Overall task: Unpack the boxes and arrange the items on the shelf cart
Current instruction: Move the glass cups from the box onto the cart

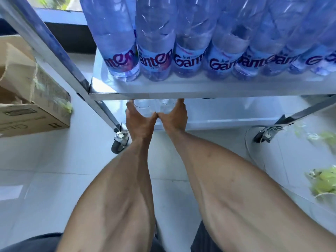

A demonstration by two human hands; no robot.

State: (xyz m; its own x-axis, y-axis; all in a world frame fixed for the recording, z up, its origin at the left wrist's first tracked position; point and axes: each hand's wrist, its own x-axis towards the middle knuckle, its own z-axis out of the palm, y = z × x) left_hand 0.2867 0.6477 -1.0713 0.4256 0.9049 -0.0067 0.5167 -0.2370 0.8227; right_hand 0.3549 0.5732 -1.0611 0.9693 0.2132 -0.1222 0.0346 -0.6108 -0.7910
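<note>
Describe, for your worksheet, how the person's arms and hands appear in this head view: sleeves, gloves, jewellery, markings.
Both forearms are bare to the bottom of the picture, with no sleeves in view. The left hand and right hand wear no gloves; no watch, bracelet or ring shows. The fingertips are hidden under the shelf edge.

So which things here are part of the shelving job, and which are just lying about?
Job:
- clear plastic bottles held by left hand and right hand
- labelled blue-tinted water bottles
- steel shelf cart
- open brown cardboard box

Lying about:
- crumpled green-tinted plastic wrap on the floor
</note>
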